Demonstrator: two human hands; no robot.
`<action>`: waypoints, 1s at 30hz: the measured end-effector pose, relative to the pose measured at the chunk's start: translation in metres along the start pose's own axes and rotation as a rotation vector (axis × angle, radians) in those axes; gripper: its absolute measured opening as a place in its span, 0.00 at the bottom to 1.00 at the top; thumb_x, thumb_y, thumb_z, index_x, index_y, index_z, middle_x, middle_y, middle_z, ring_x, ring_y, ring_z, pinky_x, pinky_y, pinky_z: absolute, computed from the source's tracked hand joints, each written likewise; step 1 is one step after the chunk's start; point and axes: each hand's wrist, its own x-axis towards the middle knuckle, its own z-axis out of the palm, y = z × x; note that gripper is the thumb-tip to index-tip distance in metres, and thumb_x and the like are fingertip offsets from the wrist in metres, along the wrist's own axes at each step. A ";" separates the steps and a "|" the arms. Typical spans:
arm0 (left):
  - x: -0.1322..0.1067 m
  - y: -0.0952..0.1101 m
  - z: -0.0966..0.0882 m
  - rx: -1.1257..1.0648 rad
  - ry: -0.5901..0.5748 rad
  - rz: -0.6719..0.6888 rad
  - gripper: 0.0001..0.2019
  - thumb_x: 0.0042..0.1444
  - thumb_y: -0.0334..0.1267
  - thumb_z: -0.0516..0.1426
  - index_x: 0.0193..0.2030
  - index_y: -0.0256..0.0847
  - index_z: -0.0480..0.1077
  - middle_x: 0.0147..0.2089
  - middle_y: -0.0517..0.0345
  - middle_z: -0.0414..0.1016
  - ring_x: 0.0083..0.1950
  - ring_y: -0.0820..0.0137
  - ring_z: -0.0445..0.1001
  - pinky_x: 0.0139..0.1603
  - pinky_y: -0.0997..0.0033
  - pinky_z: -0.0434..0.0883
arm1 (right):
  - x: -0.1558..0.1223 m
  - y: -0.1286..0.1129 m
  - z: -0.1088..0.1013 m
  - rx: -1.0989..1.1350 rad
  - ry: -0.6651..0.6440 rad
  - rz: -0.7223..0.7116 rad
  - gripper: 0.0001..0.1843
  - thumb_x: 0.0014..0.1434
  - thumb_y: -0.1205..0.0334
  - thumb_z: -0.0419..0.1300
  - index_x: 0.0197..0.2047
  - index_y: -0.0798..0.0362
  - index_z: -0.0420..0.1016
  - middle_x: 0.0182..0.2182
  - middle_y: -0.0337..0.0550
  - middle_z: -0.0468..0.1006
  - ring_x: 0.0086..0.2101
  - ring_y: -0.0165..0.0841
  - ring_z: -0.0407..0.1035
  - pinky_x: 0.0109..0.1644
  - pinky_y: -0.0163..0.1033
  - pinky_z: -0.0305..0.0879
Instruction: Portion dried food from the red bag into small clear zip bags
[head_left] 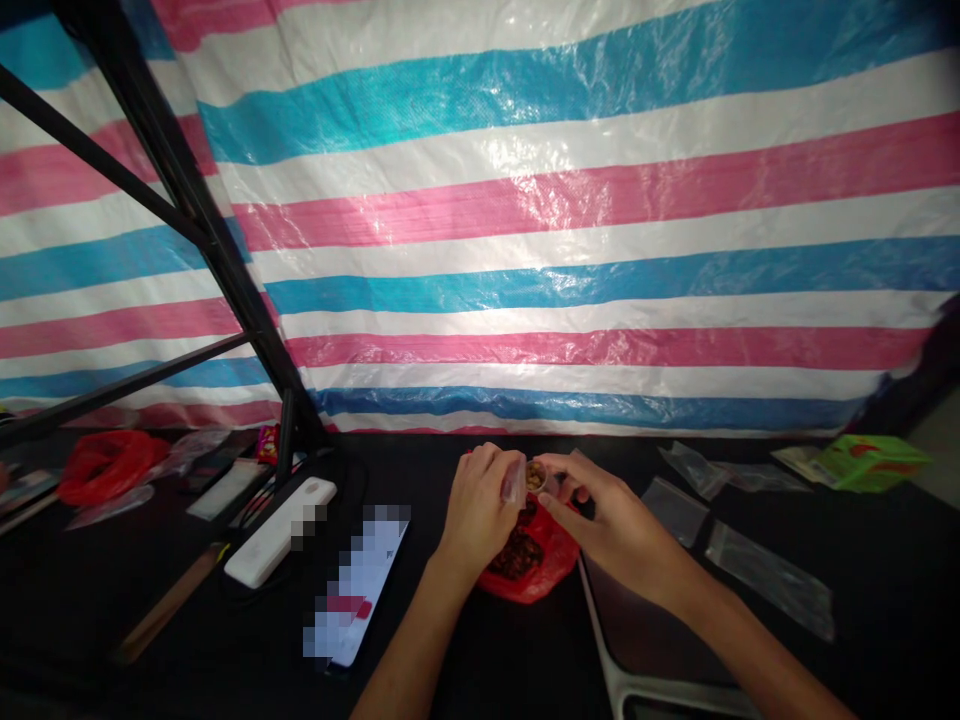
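Note:
In the middle of the black table lies an open red plastic bag [540, 577] holding small dark brown pieces [517, 553]. Above it, my left hand [482, 508] is closed on a clear plastic bag [514, 482], its fingers curled and partly hidden. My right hand [600, 505] pinches a small clear cup [551, 478] between thumb and fingers. Brownish-yellow bits [535, 476] show in the cup's round mouth, which faces the clear bag. Whether the cup and clear bag touch, I cannot tell.
Right of the red bag lies a dark flat panel with a pale rim [600, 620]. Several clear bags [772, 575] and a green box [870, 462] lie beyond it. To the left are a phone [375, 580], a white power strip [281, 530] and another red bag [112, 465].

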 end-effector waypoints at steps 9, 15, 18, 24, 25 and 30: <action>0.003 0.008 -0.002 -0.118 -0.007 -0.079 0.09 0.60 0.34 0.61 0.48 0.46 0.74 0.45 0.55 0.80 0.48 0.59 0.76 0.50 0.58 0.65 | 0.024 -0.006 -0.001 -0.070 -0.031 -0.053 0.17 0.66 0.59 0.61 0.58 0.42 0.77 0.51 0.41 0.82 0.46 0.39 0.77 0.52 0.44 0.72; 0.002 0.002 0.004 -0.213 -0.006 -0.194 0.10 0.57 0.29 0.60 0.44 0.47 0.76 0.43 0.59 0.83 0.47 0.60 0.77 0.51 0.60 0.67 | 0.027 -0.007 0.009 -0.083 -0.058 -0.113 0.19 0.68 0.60 0.61 0.60 0.39 0.76 0.49 0.42 0.79 0.46 0.38 0.77 0.56 0.45 0.71; 0.001 -0.001 0.007 -0.223 -0.018 -0.240 0.12 0.54 0.28 0.60 0.43 0.48 0.75 0.41 0.60 0.83 0.45 0.60 0.77 0.50 0.60 0.67 | 0.024 -0.004 0.012 -0.083 -0.083 -0.117 0.22 0.68 0.62 0.60 0.64 0.38 0.73 0.52 0.42 0.77 0.47 0.38 0.76 0.60 0.47 0.70; 0.000 0.002 0.008 -0.224 -0.028 -0.222 0.14 0.52 0.28 0.62 0.44 0.48 0.75 0.43 0.60 0.83 0.46 0.59 0.78 0.53 0.58 0.68 | 0.022 0.000 0.008 -0.057 -0.136 -0.095 0.22 0.67 0.63 0.61 0.63 0.40 0.75 0.51 0.43 0.76 0.47 0.39 0.76 0.59 0.47 0.71; 0.000 0.003 0.008 -0.221 -0.025 -0.208 0.15 0.52 0.28 0.63 0.45 0.48 0.75 0.44 0.59 0.83 0.47 0.59 0.78 0.53 0.57 0.69 | 0.022 0.000 0.007 -0.059 -0.140 -0.092 0.22 0.67 0.63 0.61 0.63 0.40 0.75 0.51 0.43 0.76 0.48 0.39 0.75 0.59 0.47 0.71; 0.000 0.006 0.006 -0.255 -0.058 -0.139 0.14 0.52 0.31 0.64 0.46 0.46 0.75 0.45 0.57 0.82 0.47 0.59 0.78 0.52 0.57 0.70 | 0.018 -0.004 0.002 -0.091 -0.140 -0.095 0.26 0.66 0.67 0.59 0.65 0.38 0.73 0.52 0.43 0.73 0.47 0.38 0.75 0.58 0.46 0.71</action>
